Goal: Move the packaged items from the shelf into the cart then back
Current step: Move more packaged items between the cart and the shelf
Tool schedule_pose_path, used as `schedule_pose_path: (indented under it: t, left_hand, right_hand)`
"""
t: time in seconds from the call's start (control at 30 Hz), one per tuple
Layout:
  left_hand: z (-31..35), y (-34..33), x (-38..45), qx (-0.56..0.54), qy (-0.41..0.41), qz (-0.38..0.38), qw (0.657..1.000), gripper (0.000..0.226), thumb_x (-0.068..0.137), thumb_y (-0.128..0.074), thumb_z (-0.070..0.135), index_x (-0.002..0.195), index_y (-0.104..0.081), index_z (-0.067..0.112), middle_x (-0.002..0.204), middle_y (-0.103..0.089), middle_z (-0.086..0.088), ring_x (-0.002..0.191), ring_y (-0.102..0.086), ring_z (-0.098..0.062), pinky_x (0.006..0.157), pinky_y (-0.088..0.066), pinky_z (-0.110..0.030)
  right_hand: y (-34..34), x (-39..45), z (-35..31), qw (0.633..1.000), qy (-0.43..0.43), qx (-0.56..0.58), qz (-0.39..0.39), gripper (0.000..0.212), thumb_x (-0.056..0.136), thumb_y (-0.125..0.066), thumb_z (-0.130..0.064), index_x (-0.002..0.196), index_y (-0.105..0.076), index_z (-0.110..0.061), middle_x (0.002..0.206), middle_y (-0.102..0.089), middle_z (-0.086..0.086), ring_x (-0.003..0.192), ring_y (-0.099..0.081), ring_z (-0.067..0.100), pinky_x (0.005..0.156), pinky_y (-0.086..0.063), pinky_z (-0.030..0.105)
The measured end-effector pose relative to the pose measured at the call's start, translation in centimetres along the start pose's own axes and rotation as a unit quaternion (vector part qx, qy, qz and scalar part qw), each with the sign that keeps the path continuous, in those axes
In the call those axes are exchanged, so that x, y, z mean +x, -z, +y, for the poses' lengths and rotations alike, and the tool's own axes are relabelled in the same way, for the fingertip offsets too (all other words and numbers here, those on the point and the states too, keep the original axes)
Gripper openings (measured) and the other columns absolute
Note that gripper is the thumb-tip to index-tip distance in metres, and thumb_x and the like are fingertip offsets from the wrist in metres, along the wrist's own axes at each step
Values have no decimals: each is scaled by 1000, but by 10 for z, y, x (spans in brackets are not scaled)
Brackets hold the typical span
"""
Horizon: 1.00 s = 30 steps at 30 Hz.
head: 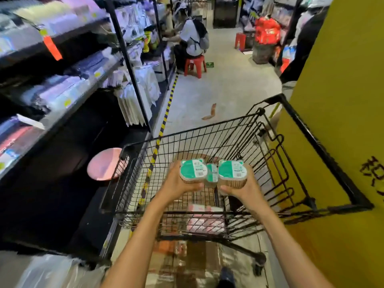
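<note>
Right now your nine o'clock side is taken up by the shelf (62,84), its tiers of pale packets blurred, with a round pink stool (102,164) just beside the cart's left corner. Moving toward centre, your left hand (176,183) curls under and around the left packaged tub (193,171), thumb side on its near wall. A third, smaller tub (211,175) shows between the two, seemingly wedged; which hand bears it you cannot tell. Your right hand (242,189) grips the right packaged tub (232,173) the same way. All three green-lidded tubs hang above the basket of the cart (207,129), not touching the wire, and some pink-white packs (205,217) already lie on the basket floor at six o'clock from the tubs. Whether you are lowering these in or lifting them out cannot be read from this view; judged by the hold, the step in hand is a transfer over the basket. If you are loading, bring the tubs down level toward twelve o'clock of the pink packs, where the floor looks open. Mind the near handle bar (187,213) under your wrists. At three o'clock the yellow wall (332,100) stands against the cart's right rim, so the free room lies ahead down the aisle.
</note>
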<state>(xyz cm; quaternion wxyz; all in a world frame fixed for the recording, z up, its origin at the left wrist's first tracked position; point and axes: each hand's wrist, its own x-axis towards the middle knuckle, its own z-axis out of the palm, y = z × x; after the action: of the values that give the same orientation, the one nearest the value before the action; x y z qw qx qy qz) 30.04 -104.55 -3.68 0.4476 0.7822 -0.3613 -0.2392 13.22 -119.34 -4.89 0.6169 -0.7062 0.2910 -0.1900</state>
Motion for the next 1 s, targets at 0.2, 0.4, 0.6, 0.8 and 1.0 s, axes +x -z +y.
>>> schedule_pose_path:
  t: [0.2, 0.4, 0.6, 0.8, 1.0]
  left_hand:
    - [-42, -21, 86, 28, 106, 28, 994, 88, 41, -85, 62, 117, -55, 30, 120, -55, 5, 115, -52, -15, 98, -47, -40]
    - [-88, -46, 150, -12, 170, 18, 985, 66, 52, -91, 13, 108, -57, 16, 106, -65, 3, 100, -64, -12, 83, -56, -28]
    - [-165, -90, 188, -10, 214, -12, 977, 58, 58, -88, 4, 103, -54, 17, 92, -57, 16, 86, -57, 1, 65, -46, -6]
    - [-254, -130, 204, 6, 240, -9, 971, 76, 46, -91, 31, 115, -59, 20, 114, -64, 0, 105, -62, -18, 83, -56, -37]
    - [-256, -129, 236, -18, 200, 12, 980, 64, 56, -90, 12, 107, -53, 23, 109, -60, 6, 102, -59, -9, 75, -44, -8]
  right_hand:
    - [14, 101, 37, 998, -44, -30, -16, 72, 60, -86, -4, 110, -44, -32, 118, -61, -6, 110, -60, 8, 89, -53, 27]
    - [-1, 182, 106, 989, -107, -98, -16, 82, 43, -96, -22, 114, -55, -28, 118, -59, 5, 105, -61, 13, 84, -57, 28]
    - [-25, 213, 194, 973, -173, -146, -34, 75, 41, -96, -22, 103, -55, -24, 110, -60, -1, 103, -60, 14, 86, -55, 30]
    - [-39, 232, 261, 966, -203, -159, 5, 69, 44, -95, -11, 103, -61, -16, 102, -62, -2, 98, -60, 14, 72, -45, 14]
    - [-42, 259, 274, 969, -197, -144, 26, 73, 42, -95, -22, 106, -60, -19, 104, -64, -4, 105, -58, 17, 88, -51, 37]
